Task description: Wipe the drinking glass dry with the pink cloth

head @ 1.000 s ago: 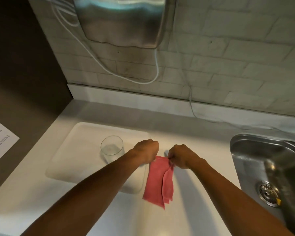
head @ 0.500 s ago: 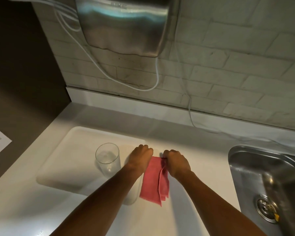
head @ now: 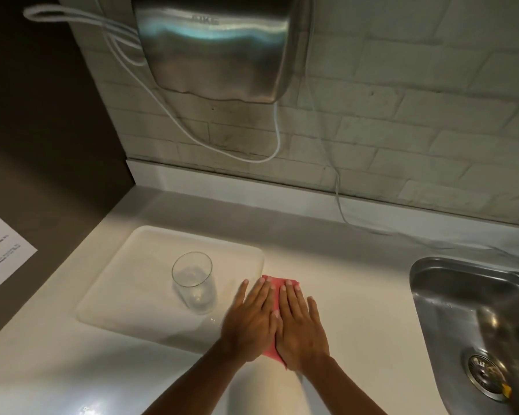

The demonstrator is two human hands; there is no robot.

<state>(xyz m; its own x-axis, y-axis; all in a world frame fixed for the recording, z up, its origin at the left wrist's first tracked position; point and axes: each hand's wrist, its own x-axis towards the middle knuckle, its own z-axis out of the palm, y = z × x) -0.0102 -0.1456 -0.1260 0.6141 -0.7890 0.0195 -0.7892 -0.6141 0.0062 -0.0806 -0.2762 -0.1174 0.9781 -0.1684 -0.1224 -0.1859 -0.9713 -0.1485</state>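
Both hands flat on pink cloth, mostly hidden beneath.

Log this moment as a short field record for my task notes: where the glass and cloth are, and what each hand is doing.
glass: upright on the white tray, untouched
pink cloth: flat on the counter, right of the tray, mostly covered by the hands
left hand: palm down on the cloth, fingers extended
right hand: palm down on the cloth, beside the left
sink: far right
wiping: not yet begun
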